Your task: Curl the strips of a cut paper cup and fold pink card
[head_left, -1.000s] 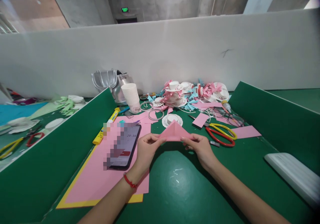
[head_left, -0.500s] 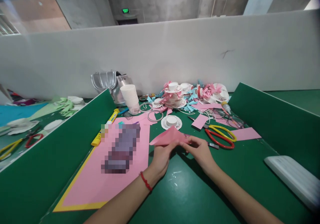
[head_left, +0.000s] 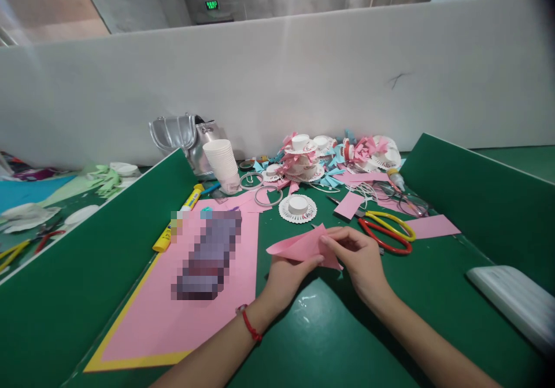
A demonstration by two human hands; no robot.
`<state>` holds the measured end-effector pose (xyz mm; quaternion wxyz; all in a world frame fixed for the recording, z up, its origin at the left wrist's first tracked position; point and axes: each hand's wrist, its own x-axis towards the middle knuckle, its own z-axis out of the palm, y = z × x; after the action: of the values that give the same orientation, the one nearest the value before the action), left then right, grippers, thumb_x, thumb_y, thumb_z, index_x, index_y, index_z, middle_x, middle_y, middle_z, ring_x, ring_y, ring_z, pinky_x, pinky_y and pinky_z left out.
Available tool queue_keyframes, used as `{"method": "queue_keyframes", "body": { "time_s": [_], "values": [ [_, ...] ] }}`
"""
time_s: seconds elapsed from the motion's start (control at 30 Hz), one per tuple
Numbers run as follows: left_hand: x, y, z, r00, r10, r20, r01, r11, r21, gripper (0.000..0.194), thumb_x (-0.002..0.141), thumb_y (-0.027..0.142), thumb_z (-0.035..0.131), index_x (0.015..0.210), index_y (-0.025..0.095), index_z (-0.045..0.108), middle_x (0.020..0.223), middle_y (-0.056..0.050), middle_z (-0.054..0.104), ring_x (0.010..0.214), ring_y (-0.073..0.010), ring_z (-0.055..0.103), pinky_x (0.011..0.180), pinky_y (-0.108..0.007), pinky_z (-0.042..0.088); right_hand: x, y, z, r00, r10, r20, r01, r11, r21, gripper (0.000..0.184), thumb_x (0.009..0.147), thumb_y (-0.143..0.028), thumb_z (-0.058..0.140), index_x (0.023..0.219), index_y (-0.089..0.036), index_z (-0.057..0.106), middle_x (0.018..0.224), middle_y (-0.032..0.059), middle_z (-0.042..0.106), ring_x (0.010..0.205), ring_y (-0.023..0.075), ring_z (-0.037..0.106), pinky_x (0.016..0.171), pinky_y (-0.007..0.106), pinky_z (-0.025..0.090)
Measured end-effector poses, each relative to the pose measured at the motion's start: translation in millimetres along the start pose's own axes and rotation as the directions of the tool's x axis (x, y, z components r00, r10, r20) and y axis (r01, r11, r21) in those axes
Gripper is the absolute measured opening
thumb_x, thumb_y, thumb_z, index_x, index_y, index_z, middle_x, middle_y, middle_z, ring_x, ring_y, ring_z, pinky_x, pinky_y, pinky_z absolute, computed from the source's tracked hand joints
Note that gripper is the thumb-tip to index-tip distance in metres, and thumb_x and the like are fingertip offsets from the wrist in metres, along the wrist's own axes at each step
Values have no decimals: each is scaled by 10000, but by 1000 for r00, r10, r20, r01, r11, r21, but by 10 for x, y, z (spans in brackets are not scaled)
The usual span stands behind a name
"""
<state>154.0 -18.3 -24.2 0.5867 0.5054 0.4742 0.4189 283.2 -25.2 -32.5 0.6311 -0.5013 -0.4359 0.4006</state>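
Observation:
A folded piece of pink paper [head_left: 299, 247] is held low over the green table [head_left: 329, 330] between both hands. My left hand [head_left: 286, 278], with a red cord at the wrist, grips it from below at the near edge. My right hand [head_left: 359, 258] pinches its right side with thumb and fingers. A blurred-out phone [head_left: 208, 255] lies to the left on a large pink sheet [head_left: 173, 318] over a yellow sheet.
Red and yellow scissors [head_left: 388, 229], pink paper scraps [head_left: 431, 226], a white paper doily hat [head_left: 297, 207], stacked paper cups [head_left: 222, 162], a glue stick [head_left: 176, 220], a silver bag [head_left: 182, 136] and a pile of finished hats [head_left: 333, 156] lie behind. Green dividers [head_left: 485, 197] flank the area. A white object [head_left: 515, 301] sits at right.
The pink paper came down from a raised tent shape to a flatter fold near the table. My left hand moved under it and my right hand shifted its pinch to the right side.

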Motion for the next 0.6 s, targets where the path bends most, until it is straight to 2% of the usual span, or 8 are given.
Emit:
{"method": "queue_keyframes", "body": {
  "time_s": [0.13, 0.27, 0.4, 0.6],
  "values": [
    [-8, 19, -6, 998, 43, 47, -40, 997, -72, 334, 617, 227, 673, 936, 134, 636, 951, -66, 669, 904, -225, 583, 810, -328, 444, 12, 19, -12, 1000, 27, -11, -26, 999, 42, 123, 582, -248, 701, 553, -182, 601, 637, 18, 649, 659, 153, 590, 634, 271, 464],
    [19, -22, -30, 998, 64, 21, -59, 981, -184, 332, 642, 252, 659, 939, 105, 632, 985, -100, 657, 922, -239, 581, 832, -361, 437, 14, 0, -7, 999, 28, -30, -28, 1000, 14, 124, 562, -228, 712, 555, -174, 600, 588, 0, 632, 575, 116, 559, 563, 228, 447],
    [36, -65, -34, 997, 70, -14, -71, 986, -148, 295, 637, 271, 662, 897, 130, 652, 968, -89, 666, 902, -232, 589, 824, -359, 441, 12, -22, 0, 996, 37, -86, -38, 999, -5, 151, 530, -212, 730, 618, -180, 611, 564, -26, 616, 522, 95, 540, 512, 203, 434],
    [44, -58, -22, 993, 81, -85, -85, 996, -40, 263, 613, 282, 673, 818, 117, 665, 872, -81, 683, 802, -217, 606, 718, -317, 474, 1, -20, -8, 997, 36, -65, -40, 997, -65, 133, 570, -251, 706, 676, -181, 665, 648, 15, 675, 593, 131, 587, 569, 236, 469]
  ]
}}
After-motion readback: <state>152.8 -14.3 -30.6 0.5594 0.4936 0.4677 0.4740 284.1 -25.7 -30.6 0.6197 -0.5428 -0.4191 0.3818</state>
